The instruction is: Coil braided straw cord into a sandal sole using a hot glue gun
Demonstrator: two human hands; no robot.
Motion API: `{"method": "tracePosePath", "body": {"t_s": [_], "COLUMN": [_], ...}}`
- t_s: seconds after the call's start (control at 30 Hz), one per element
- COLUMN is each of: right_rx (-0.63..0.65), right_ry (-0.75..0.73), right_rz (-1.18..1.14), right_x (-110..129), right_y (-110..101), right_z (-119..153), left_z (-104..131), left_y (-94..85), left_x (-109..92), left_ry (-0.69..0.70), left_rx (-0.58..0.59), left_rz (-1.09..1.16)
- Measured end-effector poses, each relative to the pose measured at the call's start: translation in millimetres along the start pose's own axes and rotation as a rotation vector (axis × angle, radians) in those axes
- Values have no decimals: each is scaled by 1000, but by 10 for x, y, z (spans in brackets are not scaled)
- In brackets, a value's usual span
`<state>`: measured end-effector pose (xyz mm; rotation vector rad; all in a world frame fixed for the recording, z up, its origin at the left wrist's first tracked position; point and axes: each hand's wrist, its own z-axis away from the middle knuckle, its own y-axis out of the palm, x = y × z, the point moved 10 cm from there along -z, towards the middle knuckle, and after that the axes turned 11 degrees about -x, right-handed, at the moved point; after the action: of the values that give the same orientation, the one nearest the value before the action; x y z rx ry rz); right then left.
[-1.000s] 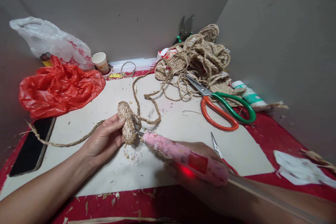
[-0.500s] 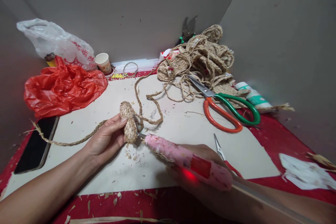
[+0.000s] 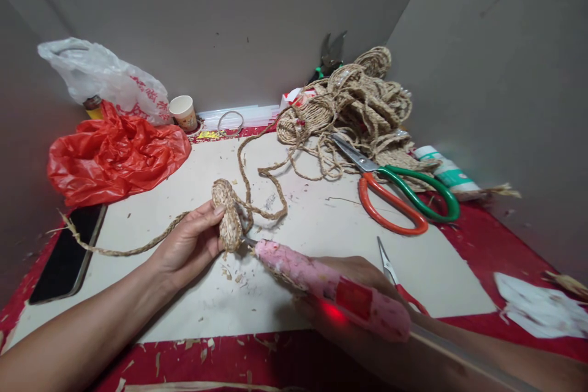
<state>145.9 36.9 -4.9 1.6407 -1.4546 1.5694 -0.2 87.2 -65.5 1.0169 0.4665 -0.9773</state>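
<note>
Between the thumb and fingers of my left hand (image 3: 195, 236) is a small oval piece of braided straw (image 3: 229, 223), held upright on edge. A braided straw cord (image 3: 271, 205) runs from it toward the pile at the back, and a loose frayed end (image 3: 119, 252) trails left past my wrist. My right hand (image 3: 337, 294) is closed around a pink hot glue gun (image 3: 316, 275), whose red light glows; its body hides most of my fingers. The metal nozzle is right at the lower right edge of the straw piece. A clear glue stick (image 3: 459, 352) sticks out of the gun's rear.
Large scissors (image 3: 390, 196) with orange and green handles lie by a heap of braided straw (image 3: 362, 98). Small red-handled scissors (image 3: 395, 282) rest near my right hand. A phone (image 3: 67, 257), red plastic bag (image 3: 119, 156), paper cup (image 3: 182, 113) and white tissue (image 3: 542, 306) lie around the board.
The whole view has shifted slightly. My hands, the straw piece and the glue gun keep nearly the same positions relative to each other.
</note>
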Motion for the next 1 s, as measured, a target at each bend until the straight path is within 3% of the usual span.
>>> {"method": "tracePosePath", "body": {"t_s": [0.2,0.6,0.8,0.9,1.0], "right_rx": [22,27,10,82,259], "right_ry": [56,-36,28,88,181], "right_rz": [-9,46,-34,-94,-89], "right_x": [-71,-15,-35,-49,-113], "right_y": [27,34,36,118,271], "right_z": [15,23,24,20,80], "left_z": [-13,1,-8,-16,-10], "left_y": [-9,16,8,-10,-9], "left_x": [-3,-11,-8,-25,-63], "left_ry": [0,-7,-2,7,23], "left_rx": [-11,-21,4,-6,-24], "left_rz": [11,35,34,29,16]}}
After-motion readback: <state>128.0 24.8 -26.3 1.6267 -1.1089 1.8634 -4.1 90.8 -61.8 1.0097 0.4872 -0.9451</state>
